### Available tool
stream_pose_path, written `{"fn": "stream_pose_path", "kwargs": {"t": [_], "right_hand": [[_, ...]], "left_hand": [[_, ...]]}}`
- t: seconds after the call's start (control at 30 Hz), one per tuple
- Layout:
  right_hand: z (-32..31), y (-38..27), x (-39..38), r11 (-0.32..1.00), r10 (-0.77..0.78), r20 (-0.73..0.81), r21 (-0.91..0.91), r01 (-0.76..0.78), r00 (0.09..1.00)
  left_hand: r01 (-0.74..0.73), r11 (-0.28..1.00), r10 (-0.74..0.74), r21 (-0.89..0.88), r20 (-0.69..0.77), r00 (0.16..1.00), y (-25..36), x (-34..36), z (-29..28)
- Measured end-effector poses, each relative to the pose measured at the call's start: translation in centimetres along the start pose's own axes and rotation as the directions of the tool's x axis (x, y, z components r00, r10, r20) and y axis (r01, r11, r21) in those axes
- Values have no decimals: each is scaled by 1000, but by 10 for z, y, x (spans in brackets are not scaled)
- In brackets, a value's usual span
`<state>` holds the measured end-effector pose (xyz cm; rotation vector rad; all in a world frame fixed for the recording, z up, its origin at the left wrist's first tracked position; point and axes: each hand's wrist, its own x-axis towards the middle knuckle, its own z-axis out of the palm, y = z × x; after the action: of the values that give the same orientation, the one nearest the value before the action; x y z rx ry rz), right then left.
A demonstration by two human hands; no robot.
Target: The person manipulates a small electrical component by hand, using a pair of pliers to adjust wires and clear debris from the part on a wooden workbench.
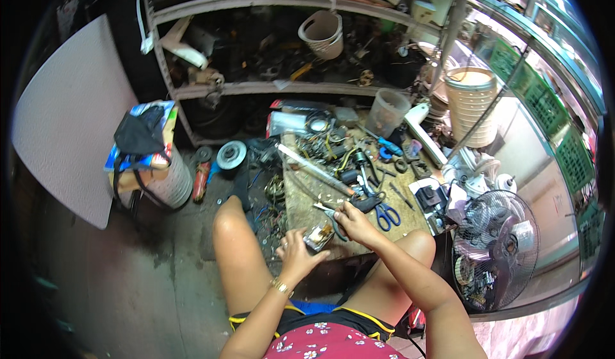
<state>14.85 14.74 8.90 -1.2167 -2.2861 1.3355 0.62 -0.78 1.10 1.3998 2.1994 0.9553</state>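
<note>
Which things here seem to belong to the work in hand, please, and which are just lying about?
Apparently in use:
small boxy part, in the left grip
pliers, in the right grip

Apparently just lying about:
blue-handled scissors
caged fan
clear plastic container
ribbed bucket

1. A workboard [307,213] lies before the person, with the left hand [295,250] and right hand [353,224] at its near part.
2. The left hand holds a small part [318,236]; just right of it, the right hand holds pliers [328,213].
3. On the board, scissors [387,217] lie right of the right hand.
4. Wires [327,142] lie heaped farther back, with a screwdriver [389,145] to their right and a tub [388,112] behind it.
5. A fan [496,250] stands right of the board.
6. Shelves [269,90] stand behind; a basket [322,36] hangs there.
7. Left of the board stands a bucket [177,187], then a panel [67,125] farther left.
</note>
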Motion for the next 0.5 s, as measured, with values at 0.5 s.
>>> {"fn": "stream_pose_path", "kwargs": {"t": [0.5], "right_hand": [[2, -34, -15, 476, -315, -264, 787, 392, 912]], "left_hand": [[-203, 878, 199, -433, -55, 978, 82, 42, -27]]}}
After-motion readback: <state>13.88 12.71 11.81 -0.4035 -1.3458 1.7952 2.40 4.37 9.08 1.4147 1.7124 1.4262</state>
